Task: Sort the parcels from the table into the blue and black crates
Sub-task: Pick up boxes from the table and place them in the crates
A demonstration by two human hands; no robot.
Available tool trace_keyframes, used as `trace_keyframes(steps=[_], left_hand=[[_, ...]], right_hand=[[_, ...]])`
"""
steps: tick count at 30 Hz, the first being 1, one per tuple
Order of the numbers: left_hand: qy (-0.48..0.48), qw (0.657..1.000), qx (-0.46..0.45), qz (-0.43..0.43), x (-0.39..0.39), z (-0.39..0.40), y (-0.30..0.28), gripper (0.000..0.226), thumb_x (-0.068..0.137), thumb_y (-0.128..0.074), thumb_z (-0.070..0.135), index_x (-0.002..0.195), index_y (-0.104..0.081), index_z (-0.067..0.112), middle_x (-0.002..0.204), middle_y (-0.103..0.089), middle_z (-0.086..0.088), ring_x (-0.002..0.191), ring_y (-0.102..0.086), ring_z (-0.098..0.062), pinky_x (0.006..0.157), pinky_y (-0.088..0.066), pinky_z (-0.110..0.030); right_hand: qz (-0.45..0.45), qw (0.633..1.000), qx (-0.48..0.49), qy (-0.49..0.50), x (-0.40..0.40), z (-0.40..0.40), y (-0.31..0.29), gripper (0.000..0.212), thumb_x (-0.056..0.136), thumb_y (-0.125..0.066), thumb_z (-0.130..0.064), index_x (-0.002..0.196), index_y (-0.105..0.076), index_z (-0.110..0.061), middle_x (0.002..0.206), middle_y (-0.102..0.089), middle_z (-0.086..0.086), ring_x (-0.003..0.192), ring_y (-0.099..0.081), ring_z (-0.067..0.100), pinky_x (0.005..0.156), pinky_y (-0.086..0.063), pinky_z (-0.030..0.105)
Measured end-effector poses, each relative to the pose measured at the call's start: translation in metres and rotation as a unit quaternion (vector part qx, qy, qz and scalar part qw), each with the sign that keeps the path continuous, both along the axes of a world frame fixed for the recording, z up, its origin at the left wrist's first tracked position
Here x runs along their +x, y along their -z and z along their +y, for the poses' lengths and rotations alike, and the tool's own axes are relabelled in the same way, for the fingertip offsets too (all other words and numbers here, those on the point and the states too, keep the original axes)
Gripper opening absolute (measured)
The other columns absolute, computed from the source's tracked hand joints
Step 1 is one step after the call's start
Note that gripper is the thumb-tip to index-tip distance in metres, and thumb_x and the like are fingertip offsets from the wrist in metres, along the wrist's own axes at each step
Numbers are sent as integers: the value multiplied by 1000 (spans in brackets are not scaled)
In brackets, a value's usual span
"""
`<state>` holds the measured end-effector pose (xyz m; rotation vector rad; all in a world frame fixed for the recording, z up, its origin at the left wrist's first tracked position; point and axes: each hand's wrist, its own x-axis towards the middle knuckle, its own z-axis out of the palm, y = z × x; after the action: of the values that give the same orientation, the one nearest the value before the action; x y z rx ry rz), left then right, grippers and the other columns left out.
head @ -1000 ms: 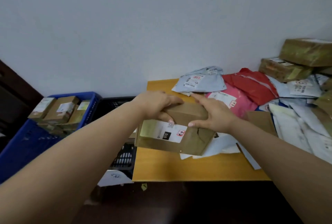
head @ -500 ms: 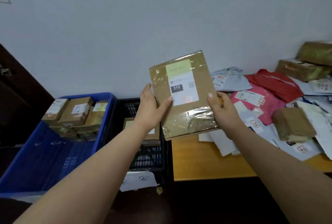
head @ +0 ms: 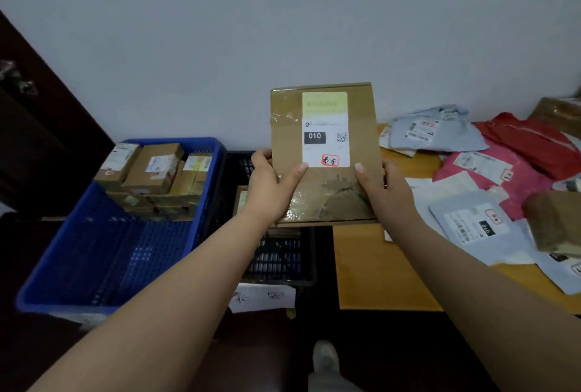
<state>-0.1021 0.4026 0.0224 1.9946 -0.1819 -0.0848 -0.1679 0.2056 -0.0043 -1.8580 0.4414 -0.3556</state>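
Bench (head: pixel 371 269) right of fingers holds many parcels unsorted; both hands grip box (head: pixel 323 155) upright; blue crate (head: pixel 103 250) left part-filled.

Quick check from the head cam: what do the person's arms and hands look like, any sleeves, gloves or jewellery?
Both forearms are bare as far as the frame shows, with no sleeves in view. The left hand and right hand wear no gloves; no watch, bracelet or ring is visible. Thumbnails look short and unpainted.
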Motion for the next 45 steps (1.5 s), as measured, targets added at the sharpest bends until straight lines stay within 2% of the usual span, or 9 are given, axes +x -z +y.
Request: trace_keyframes(steps=[5, 8, 10, 14, 22, 29, 34, 39, 45], left_hand=[[-8, 998, 51, 34, 31, 27, 10, 71, 85, -70, 41, 138, -33, 13, 114, -52, 11, 98, -53, -4, 71, -40, -7], [5, 995, 84, 49, 60, 43, 14, 72, 81, -75, 40, 139, -40, 18, 129, -55, 0, 120, -51, -18, 100, -47, -36], [3, 994, 92, 61, 80, 53, 15, 69, 80, -75, 38, 138, -43, 19, 128, -57, -4, 122, -51, -21, 103, -44, -43], [-47, 992, 76, 88, 111, 72, 23, 75, 80, -77, 37, 139, -38, 12, 129, -57, -1, 117, -56, -19, 102, -46, -38], [-85, 986, 62, 126, 152, 135, 45, 59, 83, -75, 30, 130, -43, 11, 110, -56, 5, 100, -54, -11, 87, -41, -23], [-38, 985, 73, 152, 190, 237, 61, 47, 84, -73, 29, 126, -52, 20, 107, -57, 11, 95, -54, -6, 85, -41, -21], [-3, 971, 130, 200, 204, 323, 78, 59, 84, -72, 37, 133, -45, 17, 122, -57, 6, 110, -55, -15, 95, -46, -30], [56, 949, 152, 270, 216, 373, 92, 54, 88, -66, 41, 129, -43, 15, 120, -54, 1, 100, -52, -15, 80, -44, -28], [112, 939, 140, 293, 227, 380, 116, 55, 90, -64, 40, 135, -42, 17, 128, -53, -1, 109, -52, -17, 88, -46, -29]], right_hand=[[31, 999, 13, -19, 46, 23, 22, 52, 91, -53, -56, 132, -47, -24, 103, -57, -20, 91, -57, -1, 68, -43, 18], [58, 997, 39, -46, 80, 37, 33, 52, 94, -50, -53, 134, -46, -19, 115, -58, -9, 100, -57, 11, 72, -44, 22], [66, 995, 40, -61, 103, 48, 38, 48, 96, -50, -50, 131, -48, -17, 117, -59, -7, 101, -56, 11, 77, -45, 26], [87, 993, 3, -80, 144, 66, 44, 47, 95, -51, -49, 129, -52, -16, 116, -62, -4, 105, -57, 15, 90, -47, 34], [141, 983, -51, -105, 203, 126, 56, 53, 93, -53, -51, 131, -46, -16, 103, -54, -10, 93, -52, 12, 78, -40, 30], [182, 978, -45, -87, 228, 226, 73, 54, 93, -54, -50, 131, -45, -14, 109, -57, -3, 96, -53, 15, 79, -40, 29], [279, 955, -52, -87, 231, 312, 91, 57, 96, -47, -51, 132, -45, -7, 127, -56, 13, 110, -54, 29, 77, -39, 31], [366, 927, -49, -70, 232, 358, 106, 65, 95, -46, -55, 134, -44, -3, 122, -56, 15, 90, -49, 24, 62, -38, 30], [388, 920, -38, -28, 235, 364, 116, 61, 94, -47, -55, 133, -47, -8, 123, -58, 15, 95, -53, 28, 76, -42, 34]])
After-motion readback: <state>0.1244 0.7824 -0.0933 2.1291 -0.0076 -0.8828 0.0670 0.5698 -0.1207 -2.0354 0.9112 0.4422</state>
